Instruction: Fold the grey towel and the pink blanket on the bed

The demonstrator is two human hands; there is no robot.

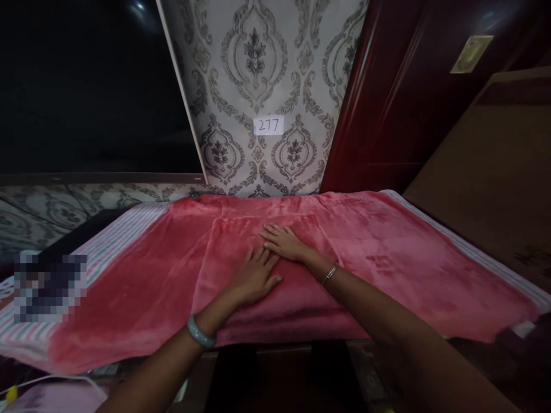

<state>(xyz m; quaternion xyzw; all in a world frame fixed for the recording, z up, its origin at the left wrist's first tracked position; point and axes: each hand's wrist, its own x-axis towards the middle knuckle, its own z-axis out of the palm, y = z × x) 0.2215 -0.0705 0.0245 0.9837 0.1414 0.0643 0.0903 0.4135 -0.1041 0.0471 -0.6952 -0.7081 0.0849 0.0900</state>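
Note:
A folded piece of red plush cloth (297, 292) lies in the middle of a larger red plush blanket (142, 287). My left hand (255, 276) rests flat on the folded cloth, fingers apart and thumb pointing right. Slightly farther back, my right hand (284, 242) also lies flat on it, its fingers stretched to the left and close to my left fingertips. Neither hand grips anything. A pale bangle (200, 332) is on my left wrist and a thin silver bracelet (330, 273) on my right.
Striped cloth (124, 235) shows under the blanket's edges. Behind stands a patterned wall with a paper label "277" (268, 125). A large dark screen (94, 92) is at the left. To the right are a dark red wooden panel (387, 86) and a cardboard box (495, 172).

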